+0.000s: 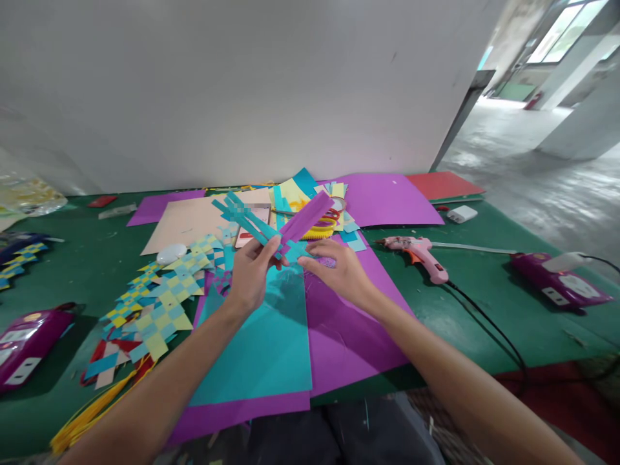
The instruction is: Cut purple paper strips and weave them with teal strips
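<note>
Between my hands is a small weave of teal paper strips [252, 223] and purple paper strips [310, 216], their long ends fanning up and apart above the table. My left hand [254, 268] pinches the weave near its lower left crossing, thumb on top. My right hand [336, 266] has thumb and fingers closed at the short teal ends on the right side of the weave. Beneath them lie a large teal sheet [261, 342] and a purple sheet [353, 329]. Part of the weave is hidden behind the left fingers.
A pink glue gun [421, 255] lies to the right, its cord running off the near edge. Purple power strips [557, 281] stand at either side. Finished blue-yellow weaves [169, 290] are heaped left beside yellow tassels [97, 403]. A yellow tape roll [322, 227] sits behind.
</note>
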Action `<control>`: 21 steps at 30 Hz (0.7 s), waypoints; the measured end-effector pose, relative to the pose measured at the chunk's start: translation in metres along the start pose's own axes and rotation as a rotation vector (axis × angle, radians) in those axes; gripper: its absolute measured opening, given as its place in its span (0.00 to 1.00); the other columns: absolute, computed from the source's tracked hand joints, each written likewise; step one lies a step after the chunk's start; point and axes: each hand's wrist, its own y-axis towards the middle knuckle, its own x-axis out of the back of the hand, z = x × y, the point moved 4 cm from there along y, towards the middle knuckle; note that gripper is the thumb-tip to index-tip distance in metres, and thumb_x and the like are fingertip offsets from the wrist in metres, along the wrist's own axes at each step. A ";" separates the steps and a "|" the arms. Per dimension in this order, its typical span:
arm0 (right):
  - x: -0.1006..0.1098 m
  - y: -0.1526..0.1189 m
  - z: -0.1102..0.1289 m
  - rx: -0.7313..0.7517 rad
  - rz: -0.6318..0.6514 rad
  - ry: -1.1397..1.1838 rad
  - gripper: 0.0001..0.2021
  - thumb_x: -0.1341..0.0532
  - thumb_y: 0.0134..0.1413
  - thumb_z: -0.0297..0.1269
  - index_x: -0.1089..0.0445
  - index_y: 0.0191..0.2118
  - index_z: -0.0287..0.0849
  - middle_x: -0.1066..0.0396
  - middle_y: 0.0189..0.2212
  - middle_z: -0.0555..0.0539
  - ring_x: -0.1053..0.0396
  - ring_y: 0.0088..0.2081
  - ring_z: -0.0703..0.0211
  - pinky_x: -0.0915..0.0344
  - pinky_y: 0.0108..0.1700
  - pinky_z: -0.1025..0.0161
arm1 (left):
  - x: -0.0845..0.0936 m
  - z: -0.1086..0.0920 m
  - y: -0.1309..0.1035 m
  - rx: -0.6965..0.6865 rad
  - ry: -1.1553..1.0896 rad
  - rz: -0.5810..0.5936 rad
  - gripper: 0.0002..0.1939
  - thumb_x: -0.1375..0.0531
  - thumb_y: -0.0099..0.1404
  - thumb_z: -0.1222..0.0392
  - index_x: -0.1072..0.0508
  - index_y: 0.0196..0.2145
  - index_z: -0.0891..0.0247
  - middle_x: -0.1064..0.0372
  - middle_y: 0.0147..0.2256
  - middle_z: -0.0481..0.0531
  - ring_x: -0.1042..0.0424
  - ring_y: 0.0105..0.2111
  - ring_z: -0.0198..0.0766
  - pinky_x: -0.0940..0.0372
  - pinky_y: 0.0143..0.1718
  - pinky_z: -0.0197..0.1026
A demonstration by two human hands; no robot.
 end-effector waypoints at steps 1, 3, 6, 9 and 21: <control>0.000 0.000 0.001 0.011 0.007 0.019 0.09 0.38 0.55 0.41 0.27 0.28 0.43 0.24 0.34 0.47 0.29 0.39 0.56 0.36 0.41 0.61 | 0.001 -0.001 0.001 0.002 -0.019 -0.013 0.12 0.34 0.57 0.54 0.28 0.25 0.65 0.33 0.21 0.45 0.33 0.19 0.30 0.37 0.21 0.34; -0.001 0.001 0.002 0.024 0.041 0.056 0.11 0.39 0.57 0.40 0.27 0.26 0.43 0.25 0.31 0.48 0.29 0.37 0.58 0.36 0.40 0.62 | -0.001 -0.002 0.001 0.017 -0.039 -0.001 0.13 0.33 0.57 0.53 0.28 0.25 0.65 0.34 0.21 0.44 0.33 0.19 0.30 0.36 0.22 0.34; -0.003 0.000 0.002 0.012 0.088 0.088 0.14 0.40 0.58 0.41 0.27 0.24 0.42 0.27 0.26 0.49 0.31 0.33 0.60 0.38 0.36 0.64 | -0.006 0.000 -0.003 0.067 -0.036 0.079 0.14 0.32 0.54 0.53 0.29 0.23 0.65 0.36 0.20 0.43 0.34 0.18 0.30 0.36 0.21 0.35; -0.003 -0.001 0.000 -0.028 0.098 0.090 0.14 0.39 0.57 0.41 0.26 0.23 0.42 0.28 0.25 0.50 0.32 0.31 0.61 0.39 0.34 0.64 | -0.009 0.003 -0.005 0.126 -0.010 0.131 0.15 0.31 0.53 0.53 0.30 0.23 0.66 0.37 0.19 0.43 0.34 0.17 0.30 0.37 0.19 0.34; -0.004 -0.001 -0.003 -0.039 0.193 0.200 0.13 0.38 0.56 0.44 0.24 0.27 0.42 0.24 0.28 0.49 0.28 0.34 0.58 0.34 0.36 0.63 | -0.012 0.001 -0.006 0.183 -0.078 0.182 0.17 0.31 0.52 0.53 0.34 0.20 0.65 0.39 0.16 0.41 0.36 0.13 0.27 0.40 0.15 0.30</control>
